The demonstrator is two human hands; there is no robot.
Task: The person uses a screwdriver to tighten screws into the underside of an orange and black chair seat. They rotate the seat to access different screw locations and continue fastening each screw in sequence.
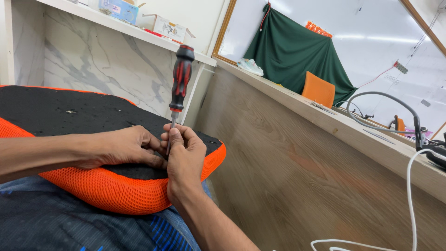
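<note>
A screwdriver (180,78) with a black and red handle stands upright, its metal shaft pointing down onto the black underside of an orange mesh seat cushion (107,188) that rests on my lap. My right hand (185,160) pinches the shaft low down, near the tip. My left hand (123,148) lies flat on the black panel right beside it, fingertips touching the right hand's fingers. The tip itself is hidden by my fingers.
A wood-grain panel (297,176) slopes at the right. White cable (410,195) and a grey hose (385,95) lie at the far right. Cardboard boxes (162,27) sit on a white shelf above a marble wall. A green cloth (297,51) hangs behind.
</note>
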